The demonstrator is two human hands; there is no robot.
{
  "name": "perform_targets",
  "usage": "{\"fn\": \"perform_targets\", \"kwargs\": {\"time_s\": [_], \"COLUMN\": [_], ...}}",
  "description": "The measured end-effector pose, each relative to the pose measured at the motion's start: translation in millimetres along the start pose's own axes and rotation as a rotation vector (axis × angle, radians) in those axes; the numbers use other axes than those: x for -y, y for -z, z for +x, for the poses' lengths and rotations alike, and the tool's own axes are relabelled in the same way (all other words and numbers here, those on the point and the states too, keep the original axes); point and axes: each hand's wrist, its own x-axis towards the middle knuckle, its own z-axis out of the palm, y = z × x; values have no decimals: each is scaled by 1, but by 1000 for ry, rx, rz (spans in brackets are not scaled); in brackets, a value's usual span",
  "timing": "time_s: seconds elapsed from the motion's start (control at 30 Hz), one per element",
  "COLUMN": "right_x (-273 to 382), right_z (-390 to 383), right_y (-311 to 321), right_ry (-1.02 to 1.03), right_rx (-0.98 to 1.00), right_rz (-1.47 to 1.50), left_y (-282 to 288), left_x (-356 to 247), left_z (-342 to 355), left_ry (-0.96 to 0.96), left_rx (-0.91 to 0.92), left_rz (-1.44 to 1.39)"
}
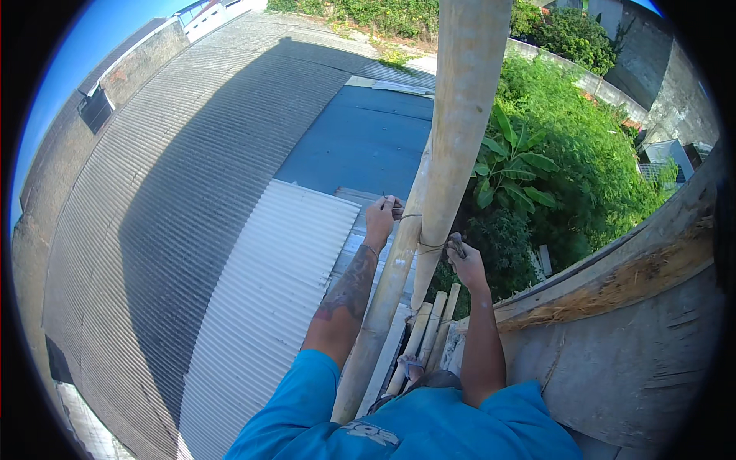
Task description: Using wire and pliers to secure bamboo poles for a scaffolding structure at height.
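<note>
A thick bamboo pole stands upright in front of me, its lower end tapering beside a thinner, slanting bamboo pole. Where the two meet, a thin dark cord or wire passes around them. Left of the poles, my left hand is closed, pinching one end of the cord. On the right side, slightly lower, my right hand is closed around the other end. Something dark shows at its fingertips, too small to make out. Both arms reach forward, apart from each other.
Several bamboo poles lie below me, with a bare foot on them. Corrugated grey roofing, a white sheet and a blue roof lie lower left. Greenery grows beyond; a wooden board edges my right.
</note>
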Motion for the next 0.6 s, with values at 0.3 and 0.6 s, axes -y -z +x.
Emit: {"fn": "perform_targets", "kwargs": {"time_s": [0.3, 0.6], "right_x": [-33, -17], "right_z": [-40, -64], "right_y": [-52, -59], "right_ry": [196, 221], "right_rx": [-571, -541], "right_rz": [-139, -260], "left_y": [-3, -1], "left_x": [-58, -62], "left_z": [-30, -24], "left_ry": [-526, -480], "left_rx": [-36, -99], "left_rz": [575, 495]}}
